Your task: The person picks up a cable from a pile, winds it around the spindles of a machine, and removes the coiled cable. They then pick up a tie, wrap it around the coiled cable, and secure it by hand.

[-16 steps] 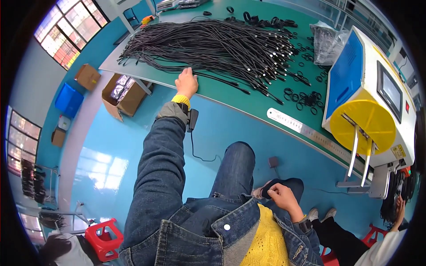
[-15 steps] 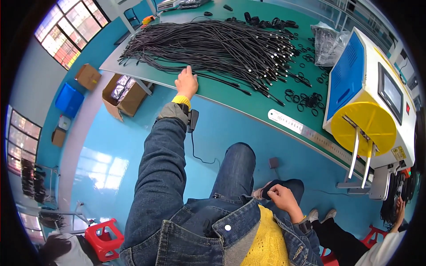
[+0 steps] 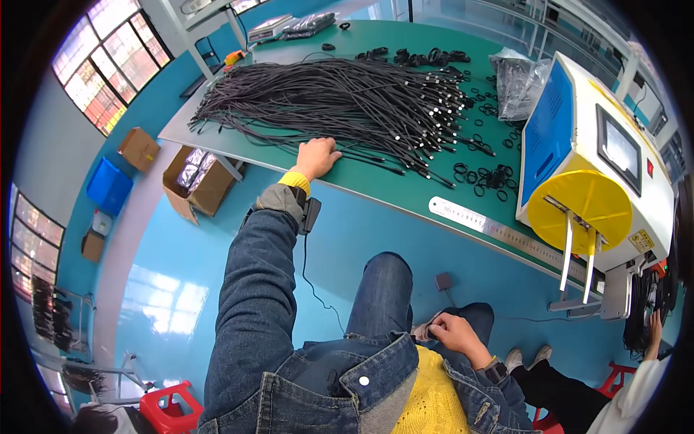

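My left hand [image 3: 316,157] is at the table's near edge, its fingers bent down and closed over a black cable at the front of a large bundle of black cables [image 3: 303,94]. Cable ends [image 3: 369,158] stick out to the right of it; the grip's underside is hidden. The bundle's connector ends, some with white tips, point right. My right hand [image 3: 460,335] is low over my lap, fingers curled together. Whatever it may hold is too small or hidden to make out.
Black cable ties or rings [image 3: 488,177] lie right of the bundle, beside a steel ruler [image 3: 470,217] along the edge. A white and blue machine with a yellow disc [image 3: 578,213] stands at right. A clear plastic bag [image 3: 519,85] lies behind. Another person's hand [image 3: 655,333] shows far right.
The view has shifted, so the table sits lower. My left hand's fingers, stretched over the cables before, are now bent down. A dark thing at my right hand no longer shows.
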